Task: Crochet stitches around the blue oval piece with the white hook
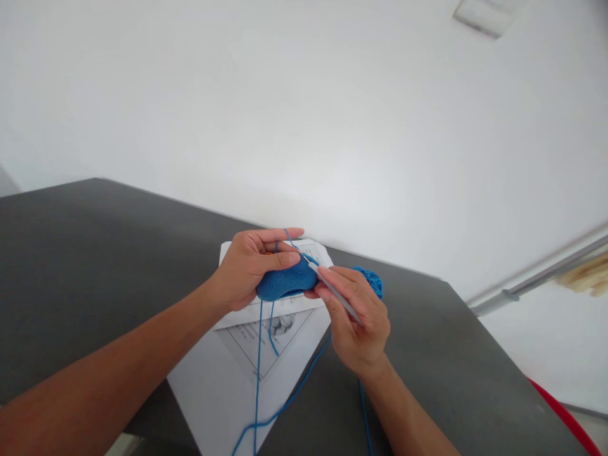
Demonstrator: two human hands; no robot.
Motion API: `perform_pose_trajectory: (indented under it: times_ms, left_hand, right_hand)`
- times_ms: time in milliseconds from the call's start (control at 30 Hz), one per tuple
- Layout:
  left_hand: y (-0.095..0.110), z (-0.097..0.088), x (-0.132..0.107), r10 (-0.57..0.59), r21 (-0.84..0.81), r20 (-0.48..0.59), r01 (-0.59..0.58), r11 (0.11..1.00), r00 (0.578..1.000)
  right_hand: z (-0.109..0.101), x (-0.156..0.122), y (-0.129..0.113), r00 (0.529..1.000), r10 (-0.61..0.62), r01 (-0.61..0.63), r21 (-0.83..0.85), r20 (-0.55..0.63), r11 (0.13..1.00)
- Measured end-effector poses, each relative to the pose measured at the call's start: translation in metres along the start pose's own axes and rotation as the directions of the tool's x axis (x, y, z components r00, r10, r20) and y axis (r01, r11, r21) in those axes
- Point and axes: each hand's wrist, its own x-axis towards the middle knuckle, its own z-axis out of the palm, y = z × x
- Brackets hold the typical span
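Nearest, blue strands (257, 389) hung below the work, in front of the printed sheets (204, 386). Right grip (358, 310): narrow, holding a grey-handled hook (341, 297) pen-fashion, its tip at the upper edge of the work. Left grip (247, 263): pinched on the blue crocheted piece (287, 278), which was held above the sheets; yarn crossed the extended index finger. Beyond the right grip, a blue yarn bundle (374, 282), partly hidden, sat over the dark surface (418, 354). White wall (285, 114) stood behind.
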Motion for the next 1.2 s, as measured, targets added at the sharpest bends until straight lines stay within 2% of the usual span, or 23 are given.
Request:
perform_pose_trajectory:
  times_ms: [133, 467, 900, 1200]
  left_hand:
    - [0.001, -0.004, 0.003, -0.059, 0.051, -0.021, 0.06, 0.997, 0.998]
    - [0.004, -0.01, 0.006, -0.129, 0.12, 0.017, 0.126, 0.985, 0.991]
    - [0.006, -0.02, 0.011, -0.174, 0.26, 0.068, 0.151, 0.954, 0.982]
    - [0.009, -0.019, 0.012, -0.213, 0.298, 0.079, 0.181, 0.937, 0.974]
  right_hand:
    - [-0.009, 0.002, 0.005, 0.995, 0.095, -0.097, 0.1, 0.025, 0.99]
    - [-0.028, 0.01, 0.01, 0.991, 0.069, -0.081, 0.107, 0.111, 0.991]
    - [-0.042, 0.011, 0.016, 0.976, 0.028, -0.043, 0.064, 0.217, 0.997]
    - [-0.032, 0.012, 0.007, 0.959, 0.234, -0.269, 0.261, 0.158, 0.927]
